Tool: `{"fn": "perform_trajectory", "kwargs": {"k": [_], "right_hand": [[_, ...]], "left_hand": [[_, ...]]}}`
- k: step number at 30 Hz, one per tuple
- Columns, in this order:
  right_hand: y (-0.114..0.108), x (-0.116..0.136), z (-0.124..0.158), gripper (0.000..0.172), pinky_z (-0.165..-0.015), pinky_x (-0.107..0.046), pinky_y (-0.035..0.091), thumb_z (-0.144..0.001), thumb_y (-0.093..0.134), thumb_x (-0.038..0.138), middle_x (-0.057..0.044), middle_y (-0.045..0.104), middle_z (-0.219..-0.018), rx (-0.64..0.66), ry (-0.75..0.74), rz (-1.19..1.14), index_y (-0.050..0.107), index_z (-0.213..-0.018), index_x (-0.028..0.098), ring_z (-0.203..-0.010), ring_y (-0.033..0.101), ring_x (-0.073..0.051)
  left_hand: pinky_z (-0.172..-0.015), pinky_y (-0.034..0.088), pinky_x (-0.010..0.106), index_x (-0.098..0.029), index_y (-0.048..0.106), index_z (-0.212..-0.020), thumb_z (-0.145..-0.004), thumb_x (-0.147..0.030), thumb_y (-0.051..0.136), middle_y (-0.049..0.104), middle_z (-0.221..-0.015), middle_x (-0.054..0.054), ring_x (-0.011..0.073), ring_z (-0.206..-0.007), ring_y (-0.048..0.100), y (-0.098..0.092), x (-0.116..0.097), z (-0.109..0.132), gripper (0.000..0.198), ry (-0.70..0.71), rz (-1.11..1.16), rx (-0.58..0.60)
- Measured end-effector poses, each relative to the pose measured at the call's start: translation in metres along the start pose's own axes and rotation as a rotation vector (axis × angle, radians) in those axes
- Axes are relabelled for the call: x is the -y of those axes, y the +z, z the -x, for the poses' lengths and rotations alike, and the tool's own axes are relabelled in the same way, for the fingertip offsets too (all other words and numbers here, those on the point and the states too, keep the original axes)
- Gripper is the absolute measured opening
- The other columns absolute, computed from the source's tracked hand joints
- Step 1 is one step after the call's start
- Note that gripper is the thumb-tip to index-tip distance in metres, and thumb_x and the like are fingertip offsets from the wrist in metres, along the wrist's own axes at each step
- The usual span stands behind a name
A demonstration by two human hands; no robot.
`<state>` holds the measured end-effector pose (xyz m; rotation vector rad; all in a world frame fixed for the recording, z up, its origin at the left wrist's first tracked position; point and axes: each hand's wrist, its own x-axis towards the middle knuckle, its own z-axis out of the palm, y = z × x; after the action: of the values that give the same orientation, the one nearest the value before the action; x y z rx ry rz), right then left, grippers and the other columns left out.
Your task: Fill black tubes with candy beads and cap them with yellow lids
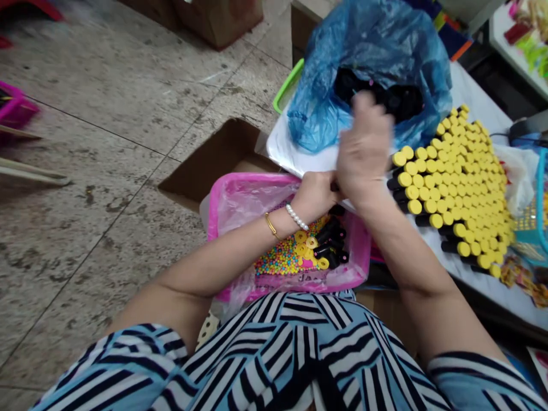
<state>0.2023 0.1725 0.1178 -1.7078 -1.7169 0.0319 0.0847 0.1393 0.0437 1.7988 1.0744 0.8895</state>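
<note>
My left hand point(319, 194), with a pearl bracelet and a gold bangle on its wrist, is closed over the far rim of a pink basket point(214, 228). A sliver of something dark shows at its fingertips, mostly hidden. Directly beside it is my right hand point(366, 148), smeared by motion, so its fingers cannot be made out. Inside the plastic-lined basket lie small coloured beads point(278, 256), yellow caps point(305, 246) and black tubes point(329, 251). Beyond my hands, a blue plastic bag point(317, 108) gapes around black pieces point(405, 101).
Many black tubes with yellow tops point(466, 182) lie stacked on the white table point(285, 145) at right. A teal basket point(531, 234) stands past them. On the speckled floor point(107, 142) are an open cardboard box point(209, 154) and, at far left, a magenta container point(17, 111).
</note>
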Motion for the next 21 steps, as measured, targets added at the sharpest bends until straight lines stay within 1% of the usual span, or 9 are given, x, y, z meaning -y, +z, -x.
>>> {"fn": "perform_trajectory", "kwargs": {"k": [3, 6, 8, 10, 12, 14, 16, 18, 21], "right_hand": [[0.033, -0.010, -0.001, 0.037, -0.123, -0.058, 0.032, -0.108, 0.050, 0.029, -0.017, 0.056, -0.134, 0.115, 0.095, -0.102, 0.046, -0.140, 0.011, -0.141, 0.045, -0.035], [0.033, -0.024, 0.007, 0.034, -0.122, -0.048, 0.037, -0.106, 0.057, 0.037, -0.012, 0.061, -0.127, 0.123, 0.077, -0.101, 0.050, -0.132, 0.016, -0.132, 0.051, -0.027], [0.019, -0.028, 0.023, 0.028, -0.114, -0.041, 0.045, -0.106, 0.056, 0.037, -0.009, 0.064, -0.114, 0.130, 0.019, -0.102, 0.054, -0.125, 0.017, -0.115, 0.059, -0.022], [0.001, -0.028, 0.050, 0.031, -0.110, -0.040, 0.049, -0.102, 0.061, 0.040, -0.009, 0.064, -0.114, 0.121, -0.067, -0.117, 0.058, -0.124, 0.019, -0.113, 0.060, -0.023], [-0.018, -0.027, 0.084, 0.035, -0.106, -0.041, 0.051, -0.097, 0.068, 0.040, -0.011, 0.063, -0.117, 0.143, -0.126, -0.138, 0.061, -0.124, 0.019, -0.115, 0.060, -0.025], [-0.040, -0.029, 0.117, 0.027, -0.099, -0.039, 0.054, -0.097, 0.065, 0.033, -0.011, 0.063, -0.111, 0.160, -0.145, -0.176, 0.065, -0.120, 0.019, -0.109, 0.063, -0.024], [-0.064, -0.034, 0.143, 0.024, -0.095, -0.039, 0.056, -0.097, 0.064, 0.030, -0.010, 0.062, -0.109, 0.138, -0.107, -0.178, 0.068, -0.118, 0.022, -0.105, 0.064, -0.024], [-0.089, -0.046, 0.161, 0.028, -0.094, -0.042, 0.057, -0.094, 0.069, 0.032, -0.010, 0.062, -0.111, 0.060, -0.023, -0.107, 0.068, -0.122, 0.026, -0.105, 0.064, -0.025], [-0.116, -0.074, 0.178, 0.036, -0.096, -0.048, 0.057, -0.092, 0.072, 0.031, -0.011, 0.066, -0.113, -0.098, 0.075, 0.096, 0.064, -0.127, 0.026, -0.106, 0.064, -0.028]], "left_hand": [[-0.061, 0.040, 0.027, -0.013, 0.076, -0.077, -0.076, -0.023, 0.078, 0.074, -0.070, 0.005, 0.0155, -0.062, 0.059, -0.002, 0.001, 0.001, 0.010, -0.018, -0.084, -0.007], [-0.059, 0.039, 0.027, -0.015, 0.073, -0.074, -0.078, -0.031, 0.076, 0.071, -0.064, 0.003, 0.0156, -0.058, 0.058, -0.006, 0.002, 0.000, 0.017, -0.031, -0.141, -0.006], [-0.059, 0.040, 0.026, -0.016, 0.071, -0.074, -0.080, -0.032, 0.072, 0.069, -0.060, 0.001, 0.0157, -0.057, 0.059, -0.007, 0.004, -0.002, 0.017, -0.040, -0.145, 0.010], [-0.064, 0.045, 0.026, -0.017, 0.073, -0.081, -0.082, -0.027, 0.067, 0.073, -0.068, 0.001, 0.0171, -0.064, 0.064, -0.006, 0.004, 0.002, 0.011, -0.007, -0.138, 0.016], [-0.069, 0.048, 0.026, -0.018, 0.075, -0.091, -0.083, -0.023, 0.064, 0.077, -0.079, 0.003, 0.0186, -0.072, 0.069, -0.002, 0.001, 0.015, 0.015, 0.060, -0.146, 0.033], [-0.073, 0.051, 0.028, -0.017, 0.075, -0.102, -0.086, -0.022, 0.063, 0.079, -0.089, 0.005, 0.0196, -0.078, 0.071, 0.004, -0.007, 0.036, 0.021, 0.145, -0.147, 0.105], [-0.077, 0.055, 0.029, -0.017, 0.070, -0.125, -0.090, -0.026, 0.065, 0.079, -0.098, 0.007, 0.0201, -0.083, 0.074, 0.008, -0.018, 0.059, 0.036, 0.235, -0.106, 0.233], [-0.084, 0.059, 0.030, -0.019, 0.052, -0.151, -0.094, -0.031, 0.067, 0.079, -0.108, 0.007, 0.0199, -0.090, 0.075, 0.006, -0.027, 0.077, 0.059, 0.306, -0.056, 0.360], [-0.085, 0.060, 0.032, -0.026, 0.044, -0.158, -0.099, -0.037, 0.067, 0.079, -0.107, 0.005, 0.0190, -0.091, 0.076, -0.010, -0.031, 0.092, 0.065, 0.337, -0.097, 0.431]]}}
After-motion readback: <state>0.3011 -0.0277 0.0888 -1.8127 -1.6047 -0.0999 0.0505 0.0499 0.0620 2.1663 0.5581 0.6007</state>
